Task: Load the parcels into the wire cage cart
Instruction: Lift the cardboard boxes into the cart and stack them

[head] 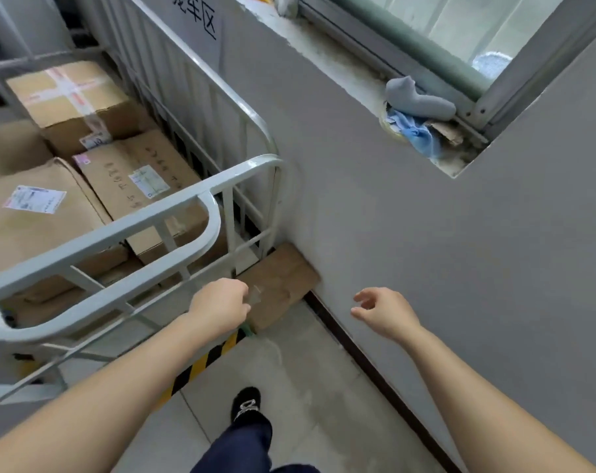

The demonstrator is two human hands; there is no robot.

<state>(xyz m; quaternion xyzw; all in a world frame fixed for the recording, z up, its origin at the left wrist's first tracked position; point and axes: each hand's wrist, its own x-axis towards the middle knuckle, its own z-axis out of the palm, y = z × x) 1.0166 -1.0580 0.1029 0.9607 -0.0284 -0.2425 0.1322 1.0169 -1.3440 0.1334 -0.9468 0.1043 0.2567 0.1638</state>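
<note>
The white wire cage cart [201, 196] fills the left side and holds several brown cardboard parcels. One taped parcel [71, 97] sits at the back, one with a small label [136, 179] lies in front of it, and a third labelled one [37, 213] is at the left. A flat cardboard piece [282, 285] lies on the floor between the cart's corner and the wall. My left hand [221, 307] hovers just in front of the cart's lower rail, fingers curled, beside that cardboard. My right hand [382, 310] hangs open near the wall, holding nothing.
A grey wall [426, 250] runs close on the right with a dark skirting strip at its foot. A window ledge above holds a grey sock [416, 99] and blue cloth [412, 129]. Yellow-black hazard tape [201, 363] marks the floor. My foot [247, 404] stands on the tiled floor.
</note>
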